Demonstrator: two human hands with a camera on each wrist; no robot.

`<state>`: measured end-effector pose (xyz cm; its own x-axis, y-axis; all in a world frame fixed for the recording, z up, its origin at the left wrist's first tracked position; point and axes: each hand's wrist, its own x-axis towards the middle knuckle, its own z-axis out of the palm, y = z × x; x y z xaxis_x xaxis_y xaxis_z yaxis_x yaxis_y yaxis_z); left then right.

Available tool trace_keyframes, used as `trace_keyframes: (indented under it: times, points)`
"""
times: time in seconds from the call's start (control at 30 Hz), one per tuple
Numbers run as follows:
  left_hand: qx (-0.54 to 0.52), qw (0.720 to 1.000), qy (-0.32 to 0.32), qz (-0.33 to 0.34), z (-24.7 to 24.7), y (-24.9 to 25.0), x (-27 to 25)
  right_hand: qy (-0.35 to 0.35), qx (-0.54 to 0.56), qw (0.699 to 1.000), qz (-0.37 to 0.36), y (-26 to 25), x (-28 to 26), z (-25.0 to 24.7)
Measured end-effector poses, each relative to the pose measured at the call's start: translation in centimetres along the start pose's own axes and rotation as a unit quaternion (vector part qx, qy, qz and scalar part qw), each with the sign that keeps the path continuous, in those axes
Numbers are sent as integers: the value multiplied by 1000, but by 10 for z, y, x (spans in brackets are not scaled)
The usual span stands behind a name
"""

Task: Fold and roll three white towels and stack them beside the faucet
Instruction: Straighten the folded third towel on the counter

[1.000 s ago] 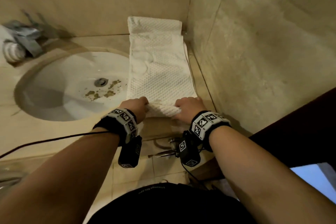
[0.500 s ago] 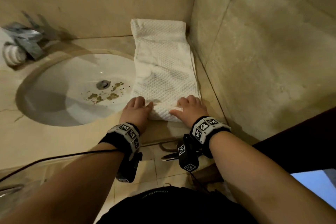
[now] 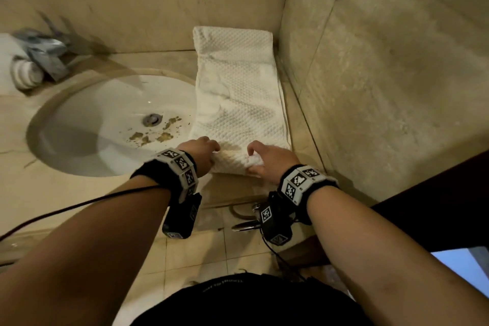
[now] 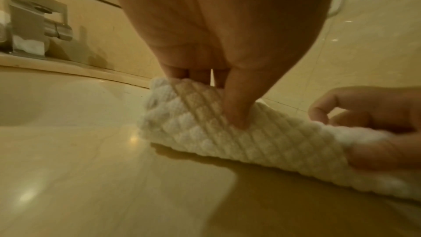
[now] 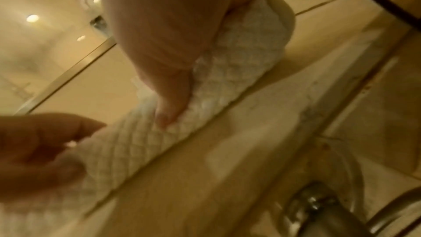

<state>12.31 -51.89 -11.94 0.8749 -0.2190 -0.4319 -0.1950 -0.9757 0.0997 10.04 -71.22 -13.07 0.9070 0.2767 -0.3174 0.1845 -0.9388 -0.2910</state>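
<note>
Here the left hand [image 3: 202,152] and right hand [image 3: 267,157] curl their fingers over the rolled near end of the soft, limp waffle-weave towel [image 3: 238,92] on the counter [image 3: 79,193] beside the sink [image 3: 53,103], best gripped near both edges.

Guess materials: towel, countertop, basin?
Towel: white woven cloth, probably cotton; raised waffle texture, matte.
Countertop: polished beige stone, likely marble; faint veins, glossy light reflections.
Basin: white glazed ceramic by its smooth sheen; brown debris near the drain.
</note>
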Motion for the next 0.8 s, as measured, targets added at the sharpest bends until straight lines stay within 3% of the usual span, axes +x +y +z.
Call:
trace_keyframes:
  times: [0.17, 0.3, 0.43, 0.57, 0.63, 0.7, 0.8]
  points:
    - [32, 997, 70, 13, 22, -2, -19, -142, 115, 982, 35, 7, 16, -10]
    - [131, 985, 111, 29, 29, 1, -26, -152, 174, 971, 56, 11, 22, -10]
    - [151, 977, 144, 36, 31, 4, -28, -129, 180, 973, 63, 11, 20, -8]
    - [122, 989, 83, 21, 4, 8, -13, 45, -23, 998, -32, 2, 1, -9]
    - [105, 994, 27, 13, -7, 10, -6, 43, -66, 993, -86, 2, -6, -6]
    - [56, 998, -22, 12, -10, 9, -3, 19, -61, 995, -72, 6, -11, 0]
    - [-9, 1000, -9, -7, -4, 5, -8, 36, -53, 997, -37, 7, -12, -1]
